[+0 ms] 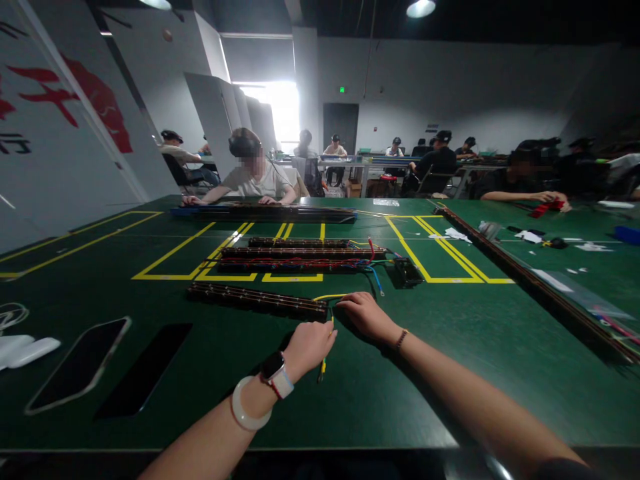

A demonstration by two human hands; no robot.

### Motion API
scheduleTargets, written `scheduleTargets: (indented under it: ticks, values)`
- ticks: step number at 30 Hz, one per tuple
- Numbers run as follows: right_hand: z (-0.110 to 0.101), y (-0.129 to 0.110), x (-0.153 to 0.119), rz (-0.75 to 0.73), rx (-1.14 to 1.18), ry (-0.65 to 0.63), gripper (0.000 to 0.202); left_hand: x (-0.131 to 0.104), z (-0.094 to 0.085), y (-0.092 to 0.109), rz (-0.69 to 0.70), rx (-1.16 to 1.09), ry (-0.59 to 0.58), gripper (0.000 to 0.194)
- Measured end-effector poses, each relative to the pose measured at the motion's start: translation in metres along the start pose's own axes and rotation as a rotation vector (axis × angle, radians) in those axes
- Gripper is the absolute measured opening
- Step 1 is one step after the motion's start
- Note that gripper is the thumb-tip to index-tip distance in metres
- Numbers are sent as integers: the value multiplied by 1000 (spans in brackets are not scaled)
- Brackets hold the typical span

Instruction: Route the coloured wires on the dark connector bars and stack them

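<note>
A long dark bar-shaped assembly with rows of metal points (257, 300) lies on the green table before me, and wires come out of its right end. My left hand (309, 348), wearing a watch and a white bangle, is closed around a yellow-green wire (324, 367) whose lug end hangs below the fingers. Just right of the bar's end, my right hand (369, 317) has its fingers bent together beside a yellow wire (330, 297). Whatever lies between those fingertips is hidden.
Behind are similar bars with red and blue wires (295, 264) and a black connector block (407, 272). Two phones (80, 367) (145, 370) lie at left. A long bar (530, 280) runs along the right. A person (257, 173) sits opposite, hands on dark strips (275, 213).
</note>
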State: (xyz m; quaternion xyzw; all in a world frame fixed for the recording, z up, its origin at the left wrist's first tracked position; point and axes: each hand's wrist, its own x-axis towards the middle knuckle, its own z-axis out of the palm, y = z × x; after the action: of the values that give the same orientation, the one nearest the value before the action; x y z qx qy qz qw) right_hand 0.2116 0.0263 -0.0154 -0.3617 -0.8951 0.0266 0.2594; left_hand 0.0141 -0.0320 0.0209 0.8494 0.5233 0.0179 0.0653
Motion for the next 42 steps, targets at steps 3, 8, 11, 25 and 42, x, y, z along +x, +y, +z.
scheduleTargets:
  ticks: [3,8,11,25,42]
  values:
    - [-5,-8,8,23,56,16,33,0,0,2,21,-52,12,44]
    - [-6,-20,23,73,165,-55,64,-2,3,5,66,-241,88,48]
    - [-3,-14,28,147,168,-128,70,-1,3,5,80,-351,118,45]
    - [-17,11,26,327,380,-276,39,2,4,3,-11,-1546,-422,34]
    - [-18,-19,22,375,388,-194,14,8,14,-5,-186,-1916,-619,51]
